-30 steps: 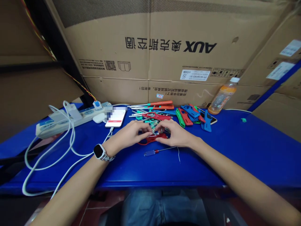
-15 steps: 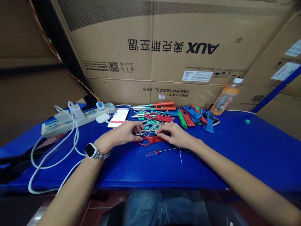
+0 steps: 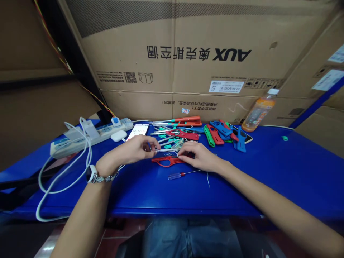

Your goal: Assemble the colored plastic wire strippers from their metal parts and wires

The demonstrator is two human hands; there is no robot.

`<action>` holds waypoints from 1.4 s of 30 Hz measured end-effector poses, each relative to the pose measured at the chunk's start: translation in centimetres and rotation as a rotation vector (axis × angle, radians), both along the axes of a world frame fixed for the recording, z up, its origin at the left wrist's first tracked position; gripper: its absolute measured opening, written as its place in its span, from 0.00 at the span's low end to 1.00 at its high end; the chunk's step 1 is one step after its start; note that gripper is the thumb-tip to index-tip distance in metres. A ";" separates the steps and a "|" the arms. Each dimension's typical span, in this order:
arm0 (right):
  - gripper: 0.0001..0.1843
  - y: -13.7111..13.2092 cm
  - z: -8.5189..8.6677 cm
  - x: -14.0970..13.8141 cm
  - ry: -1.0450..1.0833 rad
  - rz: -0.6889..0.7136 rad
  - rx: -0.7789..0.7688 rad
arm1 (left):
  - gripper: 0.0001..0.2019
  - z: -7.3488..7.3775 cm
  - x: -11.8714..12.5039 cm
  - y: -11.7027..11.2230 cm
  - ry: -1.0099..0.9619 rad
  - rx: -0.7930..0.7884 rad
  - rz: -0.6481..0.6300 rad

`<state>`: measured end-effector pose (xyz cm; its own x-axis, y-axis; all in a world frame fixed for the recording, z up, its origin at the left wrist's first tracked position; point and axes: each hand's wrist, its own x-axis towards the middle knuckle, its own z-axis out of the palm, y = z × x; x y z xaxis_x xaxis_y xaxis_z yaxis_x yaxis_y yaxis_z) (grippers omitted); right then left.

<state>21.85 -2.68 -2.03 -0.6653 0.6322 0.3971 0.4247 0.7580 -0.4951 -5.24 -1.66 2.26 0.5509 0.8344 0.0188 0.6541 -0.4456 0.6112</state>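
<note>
My left hand is closed in a pinch around the end of a thin metal rod, which extends right toward my other hand. Beside the rod run pale thin wires. Just beyond it, my right hand has its thumb and fingers pinched together over the right end of a red lighter handle shell; what lies between those fingers is hidden. The shell rests on the blue table with its trigger loop facing me. Nearer to me lies a screwdriver with a clear purple handle, a loose white wire by its tip.
Behind my hands is a pile of long-necked lighters and metal tubes. Red, green and blue handle shells are heaped to the right, near an orange drink bottle. A phone and a power strip with white cables are left.
My left hand has shifted slightly left and its wrist has turned, showing the metal rod between my hands. The red shell shows further to the left. My right hand stays nearly in place.
</note>
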 end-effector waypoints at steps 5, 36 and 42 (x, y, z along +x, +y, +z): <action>0.05 -0.3 -0.7 -1.0 -0.059 -0.021 0.031 | 0.11 -0.8 -0.4 0.4 0.095 -0.127 0.037; 0.09 0.2 0.2 -0.3 -0.021 -0.116 -0.090 | 0.08 -2.5 4.5 -1.2 0.163 0.306 -0.333; 0.08 1.4 0.4 -0.1 -0.302 -0.162 0.145 | 0.06 -2.1 4.7 -1.4 0.127 0.325 -0.297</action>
<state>21.78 -1.28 -1.59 -0.6620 0.6905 0.2916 0.6555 0.7220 -0.2216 -0.58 -3.09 0.16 0.7805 0.6015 0.1705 0.5294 -0.7809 0.3315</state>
